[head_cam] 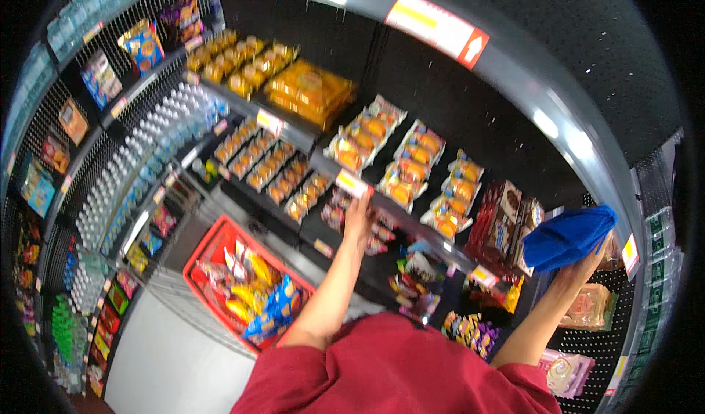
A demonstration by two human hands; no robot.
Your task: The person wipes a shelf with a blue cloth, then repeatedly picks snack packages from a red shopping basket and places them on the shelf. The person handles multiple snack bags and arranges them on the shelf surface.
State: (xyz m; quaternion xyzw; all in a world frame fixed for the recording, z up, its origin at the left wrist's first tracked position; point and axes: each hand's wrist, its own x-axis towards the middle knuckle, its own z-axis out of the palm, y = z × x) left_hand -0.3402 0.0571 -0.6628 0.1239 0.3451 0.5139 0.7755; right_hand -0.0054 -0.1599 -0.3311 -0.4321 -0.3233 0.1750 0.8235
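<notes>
A folded blue cloth (567, 240) is in my right hand (588, 264), raised beside the right end of the shelf near boxed snacks (504, 218). My left hand (358, 218) is at the front edge of the middle shelf, with its fingertips at a price label (352, 183); whether they grip the edge or only touch it cannot be made out. Packaged buns or cakes (405, 182) lie in rows on that shelf just beyond my left hand. Below it, small wrapped snacks (336, 210) are partly covered by the hand.
A red shopping basket (205, 248) holding snack bags stands on the floor to the left. Gold packs (311, 86) fill the far part of the shelf. Bottled water (148, 133) lines the left shelving. A metal shelf edge (529, 94) curves overhead. Hanging packets (586, 306) are at right.
</notes>
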